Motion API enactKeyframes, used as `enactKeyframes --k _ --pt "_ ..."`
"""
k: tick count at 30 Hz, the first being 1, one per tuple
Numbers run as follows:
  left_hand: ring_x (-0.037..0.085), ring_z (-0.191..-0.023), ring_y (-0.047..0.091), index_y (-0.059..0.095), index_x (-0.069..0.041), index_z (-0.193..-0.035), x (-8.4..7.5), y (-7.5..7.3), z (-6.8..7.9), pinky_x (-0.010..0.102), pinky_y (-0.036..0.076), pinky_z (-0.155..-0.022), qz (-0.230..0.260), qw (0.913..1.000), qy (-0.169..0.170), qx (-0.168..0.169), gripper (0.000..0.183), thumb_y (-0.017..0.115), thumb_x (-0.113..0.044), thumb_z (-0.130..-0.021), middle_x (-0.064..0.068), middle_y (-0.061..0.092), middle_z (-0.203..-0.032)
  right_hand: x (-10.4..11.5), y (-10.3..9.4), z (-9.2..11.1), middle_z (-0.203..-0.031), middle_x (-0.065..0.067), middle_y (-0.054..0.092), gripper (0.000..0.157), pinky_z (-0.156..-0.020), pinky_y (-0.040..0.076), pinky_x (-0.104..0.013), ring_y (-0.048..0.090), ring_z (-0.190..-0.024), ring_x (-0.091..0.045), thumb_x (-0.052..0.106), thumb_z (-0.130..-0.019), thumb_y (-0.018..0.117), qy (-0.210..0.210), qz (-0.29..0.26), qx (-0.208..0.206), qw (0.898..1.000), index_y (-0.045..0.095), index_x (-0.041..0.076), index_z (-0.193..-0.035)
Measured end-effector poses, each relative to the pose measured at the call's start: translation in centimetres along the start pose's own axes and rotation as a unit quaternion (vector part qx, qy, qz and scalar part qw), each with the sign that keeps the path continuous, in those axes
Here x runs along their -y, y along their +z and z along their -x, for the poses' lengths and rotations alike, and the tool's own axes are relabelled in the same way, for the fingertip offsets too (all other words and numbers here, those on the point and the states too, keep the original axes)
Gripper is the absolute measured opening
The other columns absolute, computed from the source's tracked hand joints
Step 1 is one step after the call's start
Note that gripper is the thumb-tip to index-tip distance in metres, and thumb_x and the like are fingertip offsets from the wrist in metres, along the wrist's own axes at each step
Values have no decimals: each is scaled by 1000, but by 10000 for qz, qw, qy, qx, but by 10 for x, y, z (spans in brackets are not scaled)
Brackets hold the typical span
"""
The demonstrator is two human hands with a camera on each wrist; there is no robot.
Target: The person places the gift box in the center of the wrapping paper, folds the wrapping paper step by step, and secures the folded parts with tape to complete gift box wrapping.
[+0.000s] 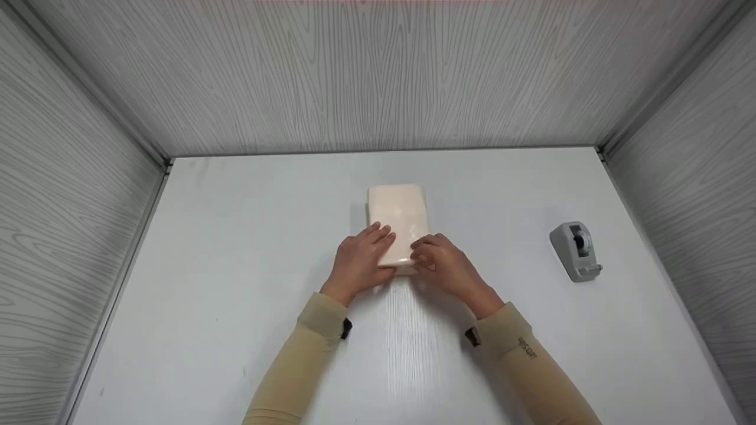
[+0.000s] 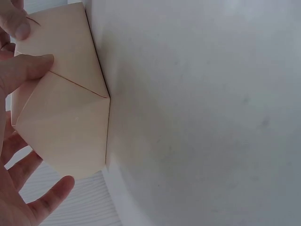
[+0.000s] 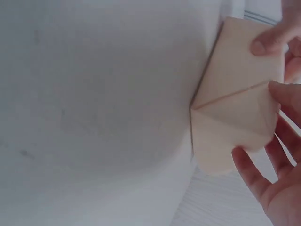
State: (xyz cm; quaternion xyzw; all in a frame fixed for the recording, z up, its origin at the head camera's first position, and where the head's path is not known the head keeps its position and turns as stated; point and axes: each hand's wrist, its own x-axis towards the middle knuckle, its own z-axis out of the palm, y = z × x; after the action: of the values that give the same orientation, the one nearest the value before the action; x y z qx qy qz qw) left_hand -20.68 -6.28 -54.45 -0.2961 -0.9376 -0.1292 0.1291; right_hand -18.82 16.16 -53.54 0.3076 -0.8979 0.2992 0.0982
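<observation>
A block-shaped parcel wrapped in pale peach paper [image 1: 397,209] lies on the white table, its long side running away from me. My left hand [image 1: 361,258] holds its near left part, fingers on top and thumb against the near end. At the near right corner, my right hand [image 1: 447,264] grips the parcel with bent fingers. In the left wrist view, the parcel's end [image 2: 66,127] shows slanting folds, with the left thumb [image 2: 40,65] pressed on the paper. The right wrist view shows the right thumb [image 3: 277,89] at a fold's edge and the fingers spread along the parcel. What is inside stays hidden.
A grey tape dispenser [image 1: 576,251] stands on the right side of the white table [image 1: 248,236]. Grey wood-grain panels [image 1: 378,77] close off the back, left and right.
</observation>
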Motion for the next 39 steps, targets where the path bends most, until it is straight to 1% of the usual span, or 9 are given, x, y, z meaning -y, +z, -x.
enactKeyframes --k 4,8,14,19,26,29,34,36,39 --pt "21 -133 46 63 -14 -132 -1 0 -1 47 51 -85 -16 10000 -50 29 63 77 -40 -77 1 56 -139 -1 -10 12 -115 -5 64 8 -87 51 -34 61 -106 -20 3 -86 75 138 -590 -32 9982 70 7 -92" --pt "21 -133 46 63 -13 -132 -1 -1 -1 47 51 -85 48 9999 -89 23 63 78 -40 -77 1 56 -139 -6 -23 30 -109 -5 66 10 -87 51 -40 62 -104 -21 -1 -85 73 459 -896 -215 9947 71 4 -94" --pt "22 -133 46 64 -12 -131 -1 -1 0 47 51 -84 156 9998 -100 -32 63 79 -39 -77 2 57 -138 -21 -48 67 -96 -1 67 13 -79 53 -43 63 -92 -19 2 -86 74 1402 -714 -595 9857 71 5 -98" --pt "22 -132 47 64 -12 -130 0 -1 0 47 52 -82 193 9997 -79 -110 63 80 -38 -76 3 58 -137 -39 -76 98 -98 -8 68 16 -77 54 -43 64 -90 -22 3 -87 73 2107 -440 -988 9716 69 3 -103" --pt "21 -132 46 64 -13 -130 1 0 0 46 53 -80 126 9997 -81 -173 63 80 -39 -75 1 57 -138 -65 -118 130 -105 -16 66 24 -72 44 -15 62 -94 -27 14 -95 66 3234 13 -1244 9380 66 -2 -112" --pt "21 -133 46 64 -13 -131 0 0 1 45 53 -80 156 9996 -93 -196 64 80 -39 -75 2 57 -138 -76 -132 142 -106 -19 64 26 -72 44 -25 59 -95 -31 15 -95 64 3588 403 -1438 9214 65 -2 -114" --pt "21 -133 45 64 -13 -131 -1 1 1 44 52 -81 141 9998 -103 -133 64 80 -40 -75 2 56 -139 -98 -147 159 -116 -27 57 29 -84 39 -57 52 -104 -45 17 -95 60 4132 1143 -1809 8851 65 -4 -115" --pt "21 -134 45 63 -14 -132 -1 1 1 44 52 -81 118 9998 -111 -87 64 79 -40 -76 1 56 -139 -107 -151 165 -126 -29 53 35 -91 34 -64 47 -113 -50 22 -97 57 4433 1337 -1791 8681 63 -3 -122" --pt "21 -134 44 63 -14 -132 -2 1 2 44 52 -81 123 9998 -118 -63 64 79 -40 -76 1 55 -140 -118 -158 172 -140 -32 41 51 -96 29 -67 37 -124 -54 35 -102 48 5017 1328 -1373 8437 51 -1 -137"
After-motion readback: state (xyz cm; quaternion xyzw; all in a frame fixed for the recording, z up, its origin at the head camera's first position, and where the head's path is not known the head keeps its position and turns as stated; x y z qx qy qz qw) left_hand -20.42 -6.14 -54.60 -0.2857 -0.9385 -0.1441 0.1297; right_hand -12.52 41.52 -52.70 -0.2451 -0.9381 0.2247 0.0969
